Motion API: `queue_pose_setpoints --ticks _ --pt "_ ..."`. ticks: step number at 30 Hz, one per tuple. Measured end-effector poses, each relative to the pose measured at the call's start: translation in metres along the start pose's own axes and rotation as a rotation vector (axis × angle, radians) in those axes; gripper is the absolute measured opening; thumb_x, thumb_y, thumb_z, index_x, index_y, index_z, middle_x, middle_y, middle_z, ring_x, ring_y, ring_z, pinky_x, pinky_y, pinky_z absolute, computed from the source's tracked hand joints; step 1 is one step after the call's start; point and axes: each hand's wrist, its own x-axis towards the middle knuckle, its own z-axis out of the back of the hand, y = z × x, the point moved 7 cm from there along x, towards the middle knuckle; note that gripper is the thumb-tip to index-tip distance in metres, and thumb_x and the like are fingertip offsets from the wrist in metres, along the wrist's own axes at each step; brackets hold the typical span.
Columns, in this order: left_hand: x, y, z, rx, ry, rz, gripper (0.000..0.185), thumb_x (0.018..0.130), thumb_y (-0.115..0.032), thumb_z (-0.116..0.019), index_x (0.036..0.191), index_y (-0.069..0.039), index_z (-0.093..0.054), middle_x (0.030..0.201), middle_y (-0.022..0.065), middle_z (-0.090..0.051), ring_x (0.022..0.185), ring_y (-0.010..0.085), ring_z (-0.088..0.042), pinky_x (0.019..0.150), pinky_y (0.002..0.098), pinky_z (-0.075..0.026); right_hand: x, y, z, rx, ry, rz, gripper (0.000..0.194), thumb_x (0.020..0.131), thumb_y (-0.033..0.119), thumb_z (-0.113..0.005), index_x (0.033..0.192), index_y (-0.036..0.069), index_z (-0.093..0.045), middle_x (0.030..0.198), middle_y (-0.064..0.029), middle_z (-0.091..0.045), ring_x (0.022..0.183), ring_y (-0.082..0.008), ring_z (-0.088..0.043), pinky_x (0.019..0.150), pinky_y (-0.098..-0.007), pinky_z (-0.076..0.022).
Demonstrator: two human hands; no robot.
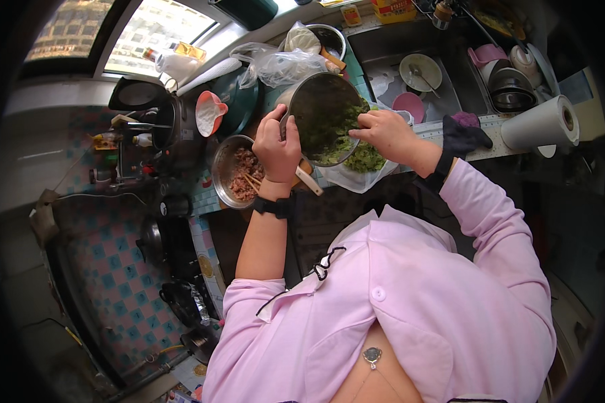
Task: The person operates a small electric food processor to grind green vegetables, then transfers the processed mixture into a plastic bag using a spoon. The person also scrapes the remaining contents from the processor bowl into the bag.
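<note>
My left hand (pixel 278 148) grips the near-left rim of a metal pot (pixel 315 113), which is tilted so that its open mouth faces me. Chopped green vegetable clings to the inside of the pot. Below its lower right rim, more chopped greens (pixel 365 158) lie in a clear plastic bag (pixel 350 181). My right hand (pixel 390 136) is at the pot's right rim, fingers curled against the greens there; whether they pinch anything is hidden. Left of the pot, a steel bowl (pixel 221 176) holds minced meat (pixel 244 166) with wooden chopsticks (pixel 252 182) in it.
A knife with a pale handle (pixel 310 181) juts over the counter's front edge. The sink (pixel 454 45) on the right contains a plate (pixel 421 65) and a pink bowl (pixel 408 107). Nearby are a paper towel roll (pixel 539 123), a red container of white powder (pixel 210 115) and plastic bags (pixel 292 65).
</note>
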Motion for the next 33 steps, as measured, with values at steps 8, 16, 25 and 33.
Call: queue_pose_setpoints --ticks 8,16,25,33 --pt "0.006 -0.007 -0.002 0.041 -0.037 -0.08 0.009 0.086 -0.004 -0.069 0.09 0.003 -0.064 0.104 0.016 -0.071 0.092 0.0328 -0.069 0.079 0.0383 -0.056 -0.013 0.04 -0.01 0.272 -0.147 -0.059 0.04 0.074 -0.002 -0.062 0.111 0.011 -0.071 0.089 -0.0074 -0.058 0.089 -0.0298 -0.062 0.076 -0.041 -0.0507" --pt "-0.003 -0.008 -0.011 0.087 0.001 -0.073 0.011 0.085 -0.006 -0.069 0.092 0.002 -0.063 0.108 0.0168 -0.07 0.094 0.0346 -0.069 0.079 0.0397 -0.056 -0.035 0.031 -0.008 0.457 -0.292 -0.247 0.036 0.076 0.002 -0.063 0.11 0.011 -0.071 0.088 -0.0087 -0.06 0.083 -0.0317 -0.062 0.071 -0.042 -0.0507" --pt "-0.007 -0.008 -0.007 0.1 0.016 -0.034 0.011 0.085 -0.006 -0.069 0.092 0.001 -0.064 0.105 0.0171 -0.07 0.091 0.0349 -0.069 0.077 0.04 -0.056 -0.046 0.012 -0.019 0.179 -0.15 -0.208 0.041 0.072 0.0 -0.062 0.11 0.013 -0.071 0.089 -0.0075 -0.061 0.086 -0.0304 -0.064 0.072 -0.0424 -0.0515" --pt "-0.009 -0.023 -0.01 0.18 0.055 0.001 0.012 0.085 -0.008 -0.069 0.096 -0.001 -0.068 0.099 0.0145 -0.071 0.084 0.0326 -0.069 0.072 0.0382 -0.056 0.004 0.042 -0.057 0.108 -0.023 -0.191 0.029 0.08 0.008 -0.06 0.108 0.01 -0.07 0.092 -0.0081 -0.06 0.079 -0.0283 -0.067 0.065 -0.04 -0.0547"
